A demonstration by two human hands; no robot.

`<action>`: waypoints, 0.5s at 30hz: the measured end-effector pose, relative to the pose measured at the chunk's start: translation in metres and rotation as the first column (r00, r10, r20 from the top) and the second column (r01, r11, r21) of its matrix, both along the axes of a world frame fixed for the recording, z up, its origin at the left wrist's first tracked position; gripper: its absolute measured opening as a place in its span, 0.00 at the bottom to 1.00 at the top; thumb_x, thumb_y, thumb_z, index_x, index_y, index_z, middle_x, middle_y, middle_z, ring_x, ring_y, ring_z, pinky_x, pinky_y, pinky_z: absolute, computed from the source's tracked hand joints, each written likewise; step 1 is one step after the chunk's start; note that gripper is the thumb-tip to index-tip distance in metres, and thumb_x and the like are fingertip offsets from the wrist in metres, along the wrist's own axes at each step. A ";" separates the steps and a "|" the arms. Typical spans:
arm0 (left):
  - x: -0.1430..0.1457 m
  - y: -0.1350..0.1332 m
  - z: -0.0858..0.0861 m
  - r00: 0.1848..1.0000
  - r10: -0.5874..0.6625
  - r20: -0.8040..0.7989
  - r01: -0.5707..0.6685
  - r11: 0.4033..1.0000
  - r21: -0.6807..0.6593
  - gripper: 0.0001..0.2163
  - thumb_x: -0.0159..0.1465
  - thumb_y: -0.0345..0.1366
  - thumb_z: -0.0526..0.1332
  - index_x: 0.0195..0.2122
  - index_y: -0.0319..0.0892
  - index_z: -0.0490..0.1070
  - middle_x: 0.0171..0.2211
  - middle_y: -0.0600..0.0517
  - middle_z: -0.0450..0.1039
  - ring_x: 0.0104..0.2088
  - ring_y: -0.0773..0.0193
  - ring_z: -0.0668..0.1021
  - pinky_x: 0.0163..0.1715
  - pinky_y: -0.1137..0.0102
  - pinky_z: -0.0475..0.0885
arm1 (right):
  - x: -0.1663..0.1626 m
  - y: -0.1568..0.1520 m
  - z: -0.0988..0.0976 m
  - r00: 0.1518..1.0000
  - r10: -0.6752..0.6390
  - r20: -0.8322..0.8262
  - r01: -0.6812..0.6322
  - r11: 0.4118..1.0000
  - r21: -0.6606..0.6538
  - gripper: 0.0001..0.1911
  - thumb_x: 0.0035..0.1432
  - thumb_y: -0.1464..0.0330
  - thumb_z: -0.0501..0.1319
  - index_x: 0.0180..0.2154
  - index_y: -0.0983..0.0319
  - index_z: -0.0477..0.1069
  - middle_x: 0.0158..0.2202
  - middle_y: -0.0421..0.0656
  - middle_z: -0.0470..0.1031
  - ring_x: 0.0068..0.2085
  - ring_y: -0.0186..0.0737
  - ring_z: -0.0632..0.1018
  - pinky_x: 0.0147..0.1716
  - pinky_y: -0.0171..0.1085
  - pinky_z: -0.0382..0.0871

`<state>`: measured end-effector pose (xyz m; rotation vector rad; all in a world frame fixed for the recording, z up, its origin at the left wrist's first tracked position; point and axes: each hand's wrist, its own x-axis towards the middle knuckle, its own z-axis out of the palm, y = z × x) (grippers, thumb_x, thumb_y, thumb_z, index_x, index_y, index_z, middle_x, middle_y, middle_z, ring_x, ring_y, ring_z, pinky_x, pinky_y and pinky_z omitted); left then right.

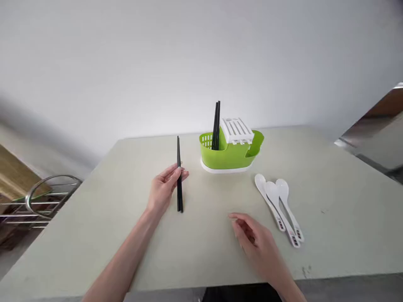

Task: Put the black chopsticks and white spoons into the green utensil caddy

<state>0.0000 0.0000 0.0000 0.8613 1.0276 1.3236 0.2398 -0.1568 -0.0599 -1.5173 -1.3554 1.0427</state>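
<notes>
A pair of black chopsticks is gripped near its middle by my left hand, thumb on top, held roughly lengthwise over the table. My right hand is low over the table's front, fingers loosely curled, with a small gap between thumb and forefinger and nothing seen in it. Three white spoons lie to its right, handles towards me and bowls away. Behind both hands stands a green cutlery holder with a white base and a slotted white top. More black chopsticks stand upright in its left compartment.
The pale table reaches back to a white wall. Off its left edge is a metal wire rack near a brown board. Beyond the right edge, a blurred brown and pale object shows.
</notes>
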 end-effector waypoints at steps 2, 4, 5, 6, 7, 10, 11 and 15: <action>0.004 0.001 -0.004 0.996 -0.012 0.093 0.014 1.000 -0.022 0.10 0.64 0.30 0.72 0.47 0.35 0.81 0.40 0.48 0.83 0.43 0.64 0.85 0.63 0.63 0.75 | 0.001 -0.001 0.001 1.000 -0.006 -0.009 0.007 1.000 0.002 0.24 0.71 0.49 0.56 0.53 0.58 0.77 0.32 0.41 0.74 0.29 0.38 0.71 0.29 0.35 0.67; 0.008 0.000 -0.009 0.985 -0.038 0.169 0.047 0.998 -0.046 0.06 0.65 0.29 0.71 0.43 0.35 0.81 0.40 0.48 0.82 0.44 0.64 0.85 0.64 0.62 0.74 | 0.001 -0.001 0.002 1.000 -0.007 -0.016 0.007 1.000 0.004 0.23 0.71 0.50 0.56 0.53 0.58 0.77 0.32 0.41 0.74 0.29 0.38 0.71 0.29 0.35 0.67; 0.010 0.000 -0.011 0.977 -0.057 0.207 0.071 0.996 -0.060 0.05 0.65 0.28 0.70 0.41 0.34 0.81 0.40 0.48 0.82 0.44 0.64 0.85 0.64 0.62 0.75 | 0.001 -0.001 0.002 1.000 -0.004 -0.020 0.004 1.000 0.005 0.23 0.71 0.50 0.56 0.53 0.58 0.76 0.32 0.41 0.74 0.29 0.38 0.71 0.29 0.35 0.68; 0.013 -0.001 -0.014 0.969 -0.080 0.235 0.100 0.992 -0.073 0.03 0.65 0.27 0.70 0.40 0.34 0.81 0.41 0.48 0.82 0.44 0.63 0.85 0.64 0.61 0.75 | 0.001 0.000 0.003 1.000 -0.001 -0.024 0.001 1.000 0.007 0.23 0.71 0.50 0.56 0.54 0.58 0.76 0.32 0.42 0.74 0.29 0.38 0.71 0.29 0.35 0.68; 0.015 -0.002 -0.016 0.961 -0.105 0.256 0.130 0.988 -0.085 0.03 0.65 0.27 0.70 0.40 0.34 0.81 0.42 0.47 0.82 0.45 0.62 0.85 0.64 0.61 0.75 | 0.001 0.000 0.003 1.000 0.002 -0.026 -0.002 1.000 0.009 0.23 0.71 0.50 0.56 0.54 0.58 0.76 0.32 0.42 0.74 0.29 0.38 0.71 0.29 0.35 0.68; 0.021 -0.006 -0.024 0.944 -0.156 0.290 0.195 0.975 -0.108 0.02 0.65 0.27 0.70 0.39 0.34 0.80 0.41 0.47 0.81 0.45 0.61 0.85 0.65 0.59 0.74 | 0.001 0.001 0.003 1.000 -0.001 -0.023 0.001 1.000 0.011 0.23 0.71 0.50 0.56 0.54 0.58 0.76 0.32 0.42 0.74 0.29 0.38 0.71 0.29 0.35 0.68; 0.023 -0.008 -0.026 0.940 -0.163 0.300 0.206 0.972 -0.114 0.02 0.65 0.27 0.70 0.39 0.34 0.80 0.41 0.47 0.81 0.46 0.61 0.85 0.65 0.59 0.74 | 0.001 0.001 0.002 1.000 -0.002 -0.021 0.002 1.000 0.010 0.23 0.71 0.50 0.56 0.54 0.58 0.76 0.32 0.42 0.74 0.29 0.38 0.71 0.29 0.35 0.68; 0.032 -0.016 -0.033 0.923 -0.172 0.345 0.236 0.960 -0.150 0.07 0.66 0.26 0.69 0.45 0.35 0.80 0.41 0.48 0.81 0.46 0.61 0.85 0.66 0.58 0.73 | 0.002 0.001 0.003 0.999 0.043 0.001 -0.043 0.999 0.005 0.23 0.72 0.50 0.55 0.54 0.58 0.76 0.34 0.42 0.76 0.30 0.37 0.73 0.30 0.35 0.70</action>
